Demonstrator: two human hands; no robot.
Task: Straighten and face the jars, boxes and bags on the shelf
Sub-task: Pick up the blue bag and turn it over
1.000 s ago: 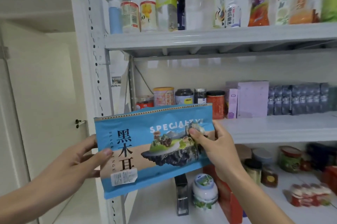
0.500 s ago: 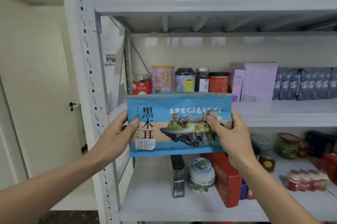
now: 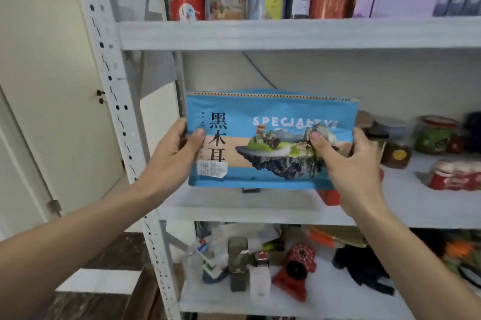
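Both hands hold a blue bag up in front of the middle shelf, its printed face toward the camera and its long edge roughly level. The left hand pinches the bag's left edge, thumb on the front and fingers behind; the right hand pinches the right side the same way, thumb pressed on the picture. The bag appears to hang just above the left part of the shelf, near the front edge, not yet resting on it. To set it down well, the bottom seam should probably land flat on the board first, square to the front edge, so that the soft bag stands and does not slump. A red box and a dark item sit right behind and below it, so the bag likely needs a bare spot beside them. Each grip should loosen only once the bag stands alone. Jars stand toward the shelf's right end.
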